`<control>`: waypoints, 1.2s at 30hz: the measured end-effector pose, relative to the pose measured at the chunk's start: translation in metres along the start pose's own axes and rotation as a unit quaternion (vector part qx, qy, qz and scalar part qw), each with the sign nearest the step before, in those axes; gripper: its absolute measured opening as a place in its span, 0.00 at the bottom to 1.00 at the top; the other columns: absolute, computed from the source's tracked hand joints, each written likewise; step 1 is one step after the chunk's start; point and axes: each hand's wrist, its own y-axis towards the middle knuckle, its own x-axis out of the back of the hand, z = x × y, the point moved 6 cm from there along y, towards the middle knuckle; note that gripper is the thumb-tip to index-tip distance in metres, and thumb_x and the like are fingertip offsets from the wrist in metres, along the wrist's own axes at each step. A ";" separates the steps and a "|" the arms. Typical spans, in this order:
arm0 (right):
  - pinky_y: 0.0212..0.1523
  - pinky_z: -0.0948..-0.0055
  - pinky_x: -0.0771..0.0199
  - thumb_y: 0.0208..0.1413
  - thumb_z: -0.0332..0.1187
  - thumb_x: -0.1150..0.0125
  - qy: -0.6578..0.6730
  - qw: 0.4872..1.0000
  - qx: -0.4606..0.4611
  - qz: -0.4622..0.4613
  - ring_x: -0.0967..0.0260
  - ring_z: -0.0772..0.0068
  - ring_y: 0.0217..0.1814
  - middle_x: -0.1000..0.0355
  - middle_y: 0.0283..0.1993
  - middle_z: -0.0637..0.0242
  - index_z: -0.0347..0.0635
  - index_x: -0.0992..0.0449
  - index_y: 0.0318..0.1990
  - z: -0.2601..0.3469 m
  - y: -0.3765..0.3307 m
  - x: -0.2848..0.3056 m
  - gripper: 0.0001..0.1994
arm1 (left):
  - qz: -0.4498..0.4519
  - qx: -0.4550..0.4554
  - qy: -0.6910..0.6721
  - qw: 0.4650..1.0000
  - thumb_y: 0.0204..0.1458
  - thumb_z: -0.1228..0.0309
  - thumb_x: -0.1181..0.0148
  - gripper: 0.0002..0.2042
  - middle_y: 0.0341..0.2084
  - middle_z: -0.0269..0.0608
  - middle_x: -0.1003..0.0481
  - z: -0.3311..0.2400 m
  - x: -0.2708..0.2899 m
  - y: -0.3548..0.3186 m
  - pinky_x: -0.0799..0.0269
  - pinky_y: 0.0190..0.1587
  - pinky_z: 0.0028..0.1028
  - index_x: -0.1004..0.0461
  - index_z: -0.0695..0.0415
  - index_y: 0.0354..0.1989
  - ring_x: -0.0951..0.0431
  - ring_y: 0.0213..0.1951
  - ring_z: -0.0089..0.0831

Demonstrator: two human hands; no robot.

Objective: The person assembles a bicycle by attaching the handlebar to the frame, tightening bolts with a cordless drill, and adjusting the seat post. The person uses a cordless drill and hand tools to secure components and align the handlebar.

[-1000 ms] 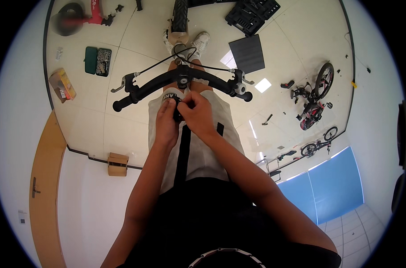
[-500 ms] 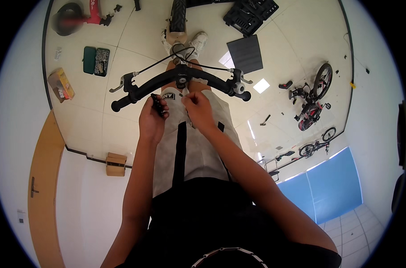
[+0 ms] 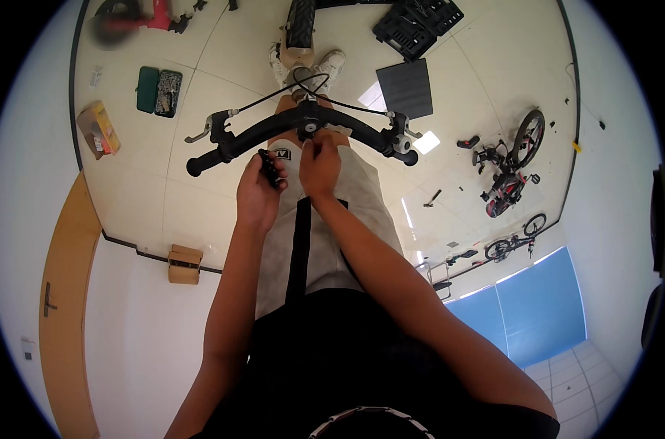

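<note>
Black bicycle handlebars (image 3: 263,134) stand in front of my legs, brake levers at both ends and cables curving forward over the front wheel (image 3: 300,29). My left hand (image 3: 259,192) is closed around a short black bar with light spots along it (image 3: 268,167), held just behind the left half of the handlebars. Close behind the stem (image 3: 310,127), my right hand (image 3: 320,167) has its fingers pinched together at the underside of the clamp. Whatever sits between those fingertips is hidden by the hand.
A green case of small parts (image 3: 168,94) and a yellow-brown box (image 3: 98,130) lie at left. A black tool case (image 3: 413,29) and dark mat (image 3: 406,89) are ahead at right. Partly dismantled bicycle parts (image 3: 504,183) lie farther right. A cardboard box (image 3: 185,265) stands by the wall.
My right hand has moved forward and up against the stem. The left hand keeps hold of the black bar. The whole view has shifted slightly.
</note>
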 end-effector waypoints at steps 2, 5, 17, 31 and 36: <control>0.34 0.52 0.28 0.58 0.31 0.39 -0.008 1.000 0.018 -0.011 0.25 0.48 0.32 0.26 0.29 0.54 0.37 0.29 0.33 -0.003 0.000 -0.001 0.08 | -0.006 0.001 0.003 1.000 0.70 0.58 0.54 0.14 0.34 0.32 0.26 -0.001 0.002 0.000 0.34 0.40 0.27 0.27 0.55 0.46 0.28 0.36 0.26; 0.34 0.54 0.27 0.57 0.31 0.39 -0.011 0.999 0.034 -0.008 0.25 0.50 0.32 0.26 0.30 0.55 0.37 0.29 0.33 -0.004 0.001 -0.001 0.07 | -0.014 0.003 0.013 1.000 0.70 0.58 0.55 0.14 0.34 0.33 0.26 -0.003 0.001 -0.001 0.34 0.39 0.27 0.27 0.55 0.46 0.28 0.36 0.26; 0.29 0.75 0.28 0.57 0.28 0.38 0.217 0.945 -0.107 0.222 0.28 0.78 0.25 0.25 0.27 0.66 0.37 0.28 0.34 0.064 -0.033 0.024 0.05 | -0.022 0.020 0.089 0.996 0.71 0.61 0.57 0.14 0.33 0.31 0.27 -0.001 -0.015 -0.002 0.36 0.34 0.24 0.28 0.57 0.47 0.31 0.33 0.22; 0.31 0.73 0.26 0.55 0.29 0.36 0.150 0.954 -0.090 0.245 0.24 0.74 0.29 0.24 0.26 0.63 0.35 0.26 0.32 0.067 -0.017 0.034 0.06 | 0.007 -0.062 0.266 0.962 0.70 0.62 0.50 0.13 0.38 0.33 0.22 -0.009 -0.011 -0.004 0.26 0.38 0.25 0.24 0.58 0.50 0.24 0.35 0.20; 0.33 0.73 0.24 0.55 0.30 0.35 0.164 0.951 -0.060 0.255 0.23 0.74 0.30 0.22 0.27 0.62 0.35 0.23 0.34 0.062 -0.013 0.039 0.06 | 0.000 0.008 0.231 0.973 0.70 0.61 0.50 0.13 0.39 0.34 0.21 -0.008 -0.021 -0.013 0.22 0.38 0.28 0.26 0.57 0.51 0.20 0.38 0.24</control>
